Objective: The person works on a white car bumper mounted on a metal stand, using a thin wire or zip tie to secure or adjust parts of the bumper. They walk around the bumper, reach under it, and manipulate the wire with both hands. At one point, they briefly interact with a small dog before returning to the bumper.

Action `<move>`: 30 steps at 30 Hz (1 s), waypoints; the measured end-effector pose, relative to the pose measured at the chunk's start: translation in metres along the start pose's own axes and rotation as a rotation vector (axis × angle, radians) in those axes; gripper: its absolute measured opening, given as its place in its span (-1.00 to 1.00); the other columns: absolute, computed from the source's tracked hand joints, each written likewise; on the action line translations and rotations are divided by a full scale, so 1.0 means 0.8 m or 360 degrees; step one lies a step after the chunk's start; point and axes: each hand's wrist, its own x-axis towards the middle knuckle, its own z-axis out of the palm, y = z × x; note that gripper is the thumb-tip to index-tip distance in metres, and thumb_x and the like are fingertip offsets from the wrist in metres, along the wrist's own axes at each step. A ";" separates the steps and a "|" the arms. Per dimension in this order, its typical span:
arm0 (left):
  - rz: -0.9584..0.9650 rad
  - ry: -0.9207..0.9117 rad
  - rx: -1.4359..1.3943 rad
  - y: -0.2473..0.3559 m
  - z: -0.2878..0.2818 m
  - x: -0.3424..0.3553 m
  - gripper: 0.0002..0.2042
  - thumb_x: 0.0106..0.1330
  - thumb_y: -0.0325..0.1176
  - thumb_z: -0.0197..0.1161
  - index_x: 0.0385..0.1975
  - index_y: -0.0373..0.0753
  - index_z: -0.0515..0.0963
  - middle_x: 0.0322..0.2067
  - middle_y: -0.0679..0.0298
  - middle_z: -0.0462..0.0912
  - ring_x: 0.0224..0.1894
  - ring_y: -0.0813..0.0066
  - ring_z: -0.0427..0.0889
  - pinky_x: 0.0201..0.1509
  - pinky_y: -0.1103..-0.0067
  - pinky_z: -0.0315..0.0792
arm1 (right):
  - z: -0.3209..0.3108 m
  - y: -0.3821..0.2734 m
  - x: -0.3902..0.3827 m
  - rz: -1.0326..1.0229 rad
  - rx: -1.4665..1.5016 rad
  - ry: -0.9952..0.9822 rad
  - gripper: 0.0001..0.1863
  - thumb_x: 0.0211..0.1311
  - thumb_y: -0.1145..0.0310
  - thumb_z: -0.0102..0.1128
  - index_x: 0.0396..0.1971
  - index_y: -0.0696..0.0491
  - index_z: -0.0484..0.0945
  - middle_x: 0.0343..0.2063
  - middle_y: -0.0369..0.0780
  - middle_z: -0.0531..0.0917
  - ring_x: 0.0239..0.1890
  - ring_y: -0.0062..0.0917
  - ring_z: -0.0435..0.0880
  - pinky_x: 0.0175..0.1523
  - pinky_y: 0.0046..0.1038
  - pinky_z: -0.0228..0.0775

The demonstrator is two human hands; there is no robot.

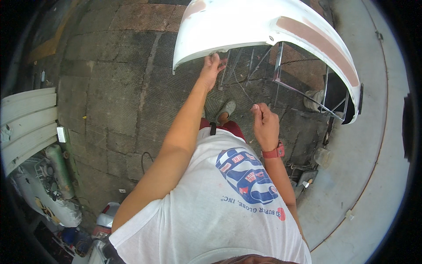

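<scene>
A large curved white car bumper (224, 26) with brownish patches stands at the top, propped on a thin metal frame stand (299, 91). My left hand (211, 69) reaches up to the bumper's near edge, its fingers curled at that rim; the far side of the grip is partly hidden. Lower and to the right, my right hand (267, 126) is closed, thumb against the fingers, pinching the end of a thin wire (242, 88). This wire runs up toward the underside of the bumper, where its other end is hard to make out.
A pale wall (351, 176) with a cable along it bounds the right side. At lower left are a white ribbed panel (30, 114), a green cylinder (60, 171) and clutter. Dark textured tiles (114, 88) cover the floor.
</scene>
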 end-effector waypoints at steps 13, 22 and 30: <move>0.0440 0.0147 0.1709 -0.008 -0.037 0.009 -0.40 0.57 0.08 0.06 0.16 -0.48 0.49 0.04 -0.19 0.66 0.07 -0.13 0.65 0.17 0.14 0.45 | -0.014 -0.044 0.023 -0.0134 0.0138 -0.0008 -0.75 0.54 0.28 0.14 -0.31 0.12 0.62 -0.63 -0.03 0.54 -0.58 -0.08 0.58 -0.44 -0.20 0.33; 0.0445 0.0495 0.1742 -0.014 -0.022 0.027 -0.58 0.57 -0.08 0.11 -0.20 -0.37 0.71 -0.26 -0.15 0.74 -0.15 -0.16 0.71 -0.02 0.14 0.51 | -0.001 -0.036 0.036 -0.0160 0.0424 -0.0077 -0.77 0.52 0.33 0.15 -0.28 0.16 0.66 -0.57 -0.05 0.58 -0.62 -0.26 0.58 -0.43 -0.35 0.36; 0.0177 0.0346 0.1331 -0.004 0.001 0.015 -0.61 0.63 -0.14 0.00 -0.20 -0.22 0.74 -0.22 0.17 0.81 -0.09 0.22 0.76 0.09 0.30 0.53 | 0.012 0.024 0.038 -0.0157 0.0260 -0.0126 -0.74 0.54 0.26 0.13 -0.30 0.13 0.63 -0.61 -0.05 0.55 -0.59 -0.17 0.59 -0.42 -0.27 0.35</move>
